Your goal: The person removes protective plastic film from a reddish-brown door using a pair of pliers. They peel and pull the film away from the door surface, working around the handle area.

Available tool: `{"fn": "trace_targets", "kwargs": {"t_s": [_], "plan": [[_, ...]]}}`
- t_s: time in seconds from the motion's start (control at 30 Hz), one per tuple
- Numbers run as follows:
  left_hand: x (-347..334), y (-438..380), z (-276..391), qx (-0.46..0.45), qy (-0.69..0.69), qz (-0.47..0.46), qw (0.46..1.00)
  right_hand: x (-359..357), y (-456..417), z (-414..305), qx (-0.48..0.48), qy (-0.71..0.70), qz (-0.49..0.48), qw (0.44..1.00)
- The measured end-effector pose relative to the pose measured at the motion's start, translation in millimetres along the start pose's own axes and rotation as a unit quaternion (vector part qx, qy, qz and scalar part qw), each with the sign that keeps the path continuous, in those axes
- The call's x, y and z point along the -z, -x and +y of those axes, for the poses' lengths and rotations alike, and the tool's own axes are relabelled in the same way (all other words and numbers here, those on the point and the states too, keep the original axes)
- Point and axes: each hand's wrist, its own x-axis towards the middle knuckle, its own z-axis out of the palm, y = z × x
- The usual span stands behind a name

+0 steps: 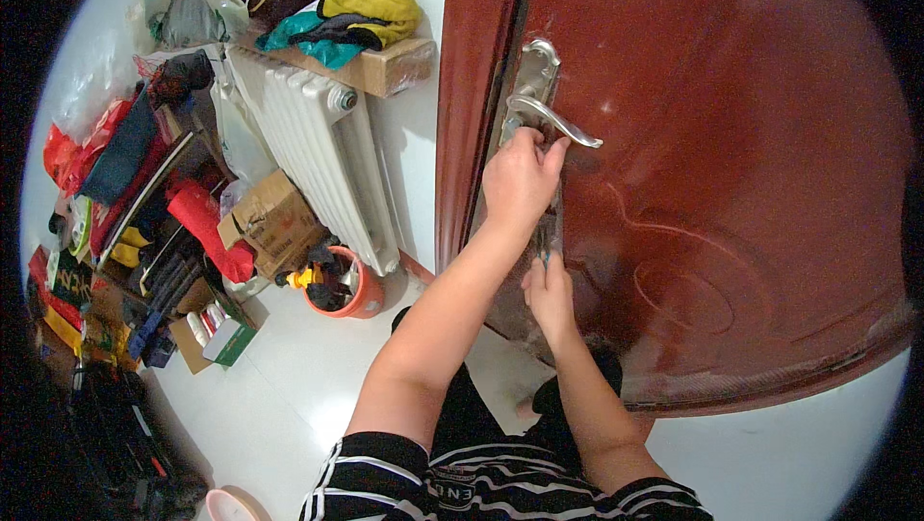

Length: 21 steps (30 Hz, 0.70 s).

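A silver metal lever handle (557, 119) projects from a long door backplate (543, 73) on a dark red door (722, 124). Just below the lever, my left hand (523, 171) has its fingers bent against the plate, covering its middle; whether they pinch something is hidden. Lower down, my right hand (554, 297) closes its fingers on a small slim object (546, 258) with a bit of teal showing. That object reaches up to the lower part of the plate, and most of it is hidden in the fingers.
The door frame (473, 88) runs left of the handle. Further left stand a white radiator (310, 138), a wrapped cardboard box (393, 66) with cloths on it, an orange bucket (364, 301) and an open carton (271, 225). Clutter lines the left wall; a pink basin (234, 505) sits low.
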Motion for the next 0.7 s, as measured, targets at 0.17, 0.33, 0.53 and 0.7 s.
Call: {"fn": "trace_targets", "kwargs": {"t_s": [0.17, 0.33, 0.53, 0.7], "plan": [[-14, -8, 1, -0.015, 0.008, 0.082, 0.996, 12, 18, -8, -0.075, -0.05, -0.019, 0.996], [-15, -16, -3, -0.042, -0.011, 0.111, 0.993, 22, 24, -23, -0.092, -0.108, -0.004, 0.99], [-8, -16, 1, -0.006, -0.02, 0.071, 0.997, 33, 29, -29, -0.099, -0.18, 0.003, 0.979], [-8, 1, 1, -0.102, -0.016, 0.067, 0.992, 41, 29, -36, -0.092, -0.192, 0.01, 0.977]]}}
